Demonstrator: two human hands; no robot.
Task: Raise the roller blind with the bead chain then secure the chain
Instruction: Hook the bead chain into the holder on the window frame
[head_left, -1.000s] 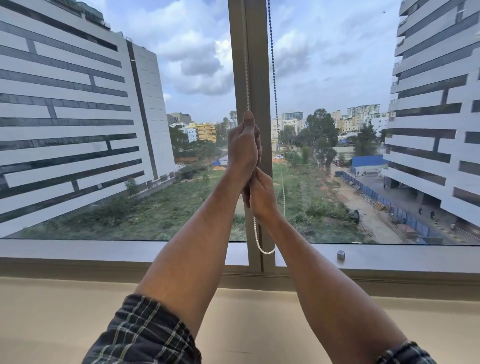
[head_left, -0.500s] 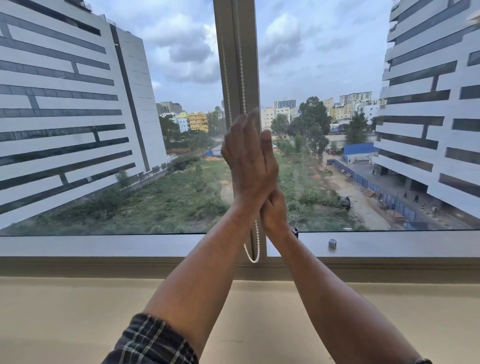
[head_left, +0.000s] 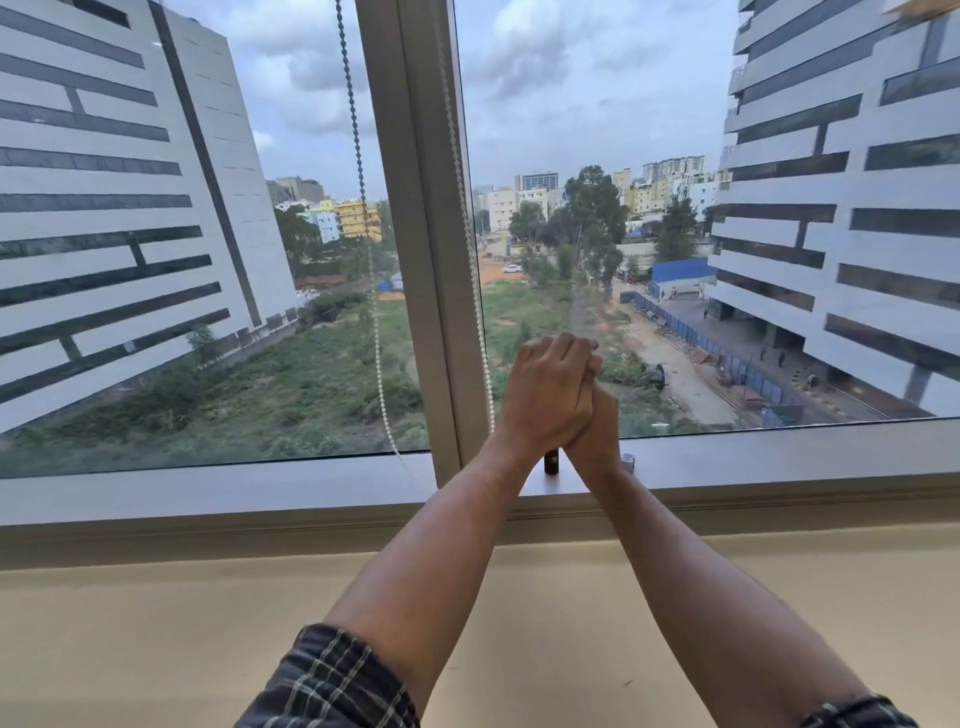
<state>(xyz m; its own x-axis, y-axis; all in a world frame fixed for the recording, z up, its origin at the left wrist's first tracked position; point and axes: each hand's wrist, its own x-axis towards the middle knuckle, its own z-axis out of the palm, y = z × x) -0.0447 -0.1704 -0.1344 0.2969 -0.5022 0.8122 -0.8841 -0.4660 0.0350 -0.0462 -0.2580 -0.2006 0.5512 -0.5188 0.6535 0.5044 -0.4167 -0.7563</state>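
Observation:
The bead chain (head_left: 358, 156) hangs in two strands, one left of the window's middle post (head_left: 415, 208) and one along its right edge; its lower loop is blurred near the frame. My left hand (head_left: 550, 395) is to the right of the post, low against the glass, fingers curled over my right hand (head_left: 602, 426), which is mostly hidden behind it. The right strand ends beside my left wrist. I see no chain between the hands. No blind fabric covers the panes.
A small dark peg (head_left: 551, 463) and a silver knob (head_left: 627, 460) stand on the lower window frame (head_left: 208, 488) just below my hands. A wide beige sill (head_left: 156, 634) runs under the window. Tall buildings and a green lot lie outside.
Both hands have left the chain and moved down and right of the post, pressing together. The chain now swings free, its left strand out over the left pane. The view has shifted.

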